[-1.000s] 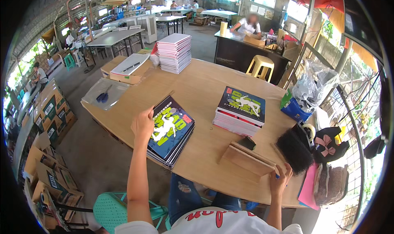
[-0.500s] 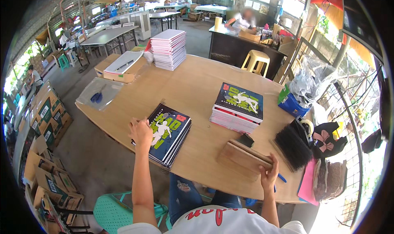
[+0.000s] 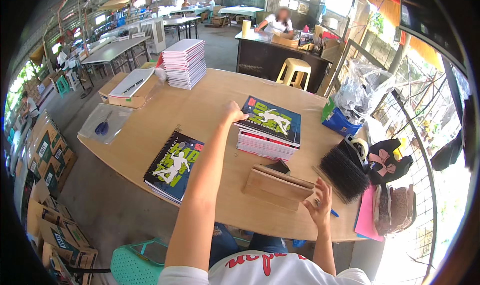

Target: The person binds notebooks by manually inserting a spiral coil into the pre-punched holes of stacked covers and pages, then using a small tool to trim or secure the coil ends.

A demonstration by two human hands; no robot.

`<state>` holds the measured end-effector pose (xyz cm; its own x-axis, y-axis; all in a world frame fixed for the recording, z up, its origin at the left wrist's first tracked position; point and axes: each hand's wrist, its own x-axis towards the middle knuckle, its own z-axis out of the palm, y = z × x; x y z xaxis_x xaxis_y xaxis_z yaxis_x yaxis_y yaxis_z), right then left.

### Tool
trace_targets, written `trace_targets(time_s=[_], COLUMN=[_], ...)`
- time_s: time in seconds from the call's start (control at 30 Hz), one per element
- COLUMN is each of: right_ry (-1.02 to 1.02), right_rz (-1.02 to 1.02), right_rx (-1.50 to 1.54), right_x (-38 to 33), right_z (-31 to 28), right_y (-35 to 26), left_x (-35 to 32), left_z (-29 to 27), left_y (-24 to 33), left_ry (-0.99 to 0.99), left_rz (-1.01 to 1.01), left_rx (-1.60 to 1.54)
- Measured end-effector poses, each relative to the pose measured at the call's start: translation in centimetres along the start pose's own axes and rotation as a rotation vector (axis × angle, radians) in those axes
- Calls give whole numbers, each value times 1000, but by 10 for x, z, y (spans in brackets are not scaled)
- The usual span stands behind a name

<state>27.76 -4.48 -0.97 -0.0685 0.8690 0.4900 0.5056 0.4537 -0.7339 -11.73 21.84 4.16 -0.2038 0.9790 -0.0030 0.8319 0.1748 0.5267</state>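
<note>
My L hand (image 3: 234,113) is out at 12 o'clock, nearly closed, w/ thumb on the cover of the top book (image 3: 270,117) at its L edge; fingers mostly hidden under, so I can't tell how firm the hold is. That book sits on a neat stack (image 3: 266,145), cover up, its L edge jutting a bit past the pile. My R hand (image 3: 320,205) is at 1–2 o'clock, part open, fingers bent, thumb well apart from them, no clear hold on anything. It's just beside the R end of the wood block (image 3: 277,185); a blue pen (image 3: 334,213) shows by the palm, can't tell if they touch. Small black pc (image 3: 276,166) at the block's far side. At 10–11 o'clock, near the table (image 3: 210,97) edge: more books (image 3: 172,167), same cover, partly behind my L forearm. Black coils (image 3: 345,170) at 1 o'clock, tape roll (image 3: 361,147) just past; pink sheet (image 3: 367,217) at 2. Blue box (image 3: 342,122) w/ clear plastic (image 3: 365,87) farther off at 1. Tall white pile (image 3: 185,62) at 11, scissors (image 3: 102,128) on a clear bag (image 3: 117,116) at 10.
</note>
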Motion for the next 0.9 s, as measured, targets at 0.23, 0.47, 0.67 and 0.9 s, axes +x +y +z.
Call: trace_targets(time_s=[0.23,0.47,0.67,0.9], right_ry=[143,107,58,49], right_rz=[-571,-576,-68,27], right_rx=[-586,-421,553,668], right_x=[130,207,137,102], right_z=[-33,-39,25,88], right_y=[-126,-151,-102,-85], left_x=[-122,-227,-215,-208], left_z=[-69,-96,27,48], left_y=[146,162,10,-41], left_ry=[585,1017,126,270], left_rz=[714,795,288,307], left_rx=[-25,22,-1258,-1244])
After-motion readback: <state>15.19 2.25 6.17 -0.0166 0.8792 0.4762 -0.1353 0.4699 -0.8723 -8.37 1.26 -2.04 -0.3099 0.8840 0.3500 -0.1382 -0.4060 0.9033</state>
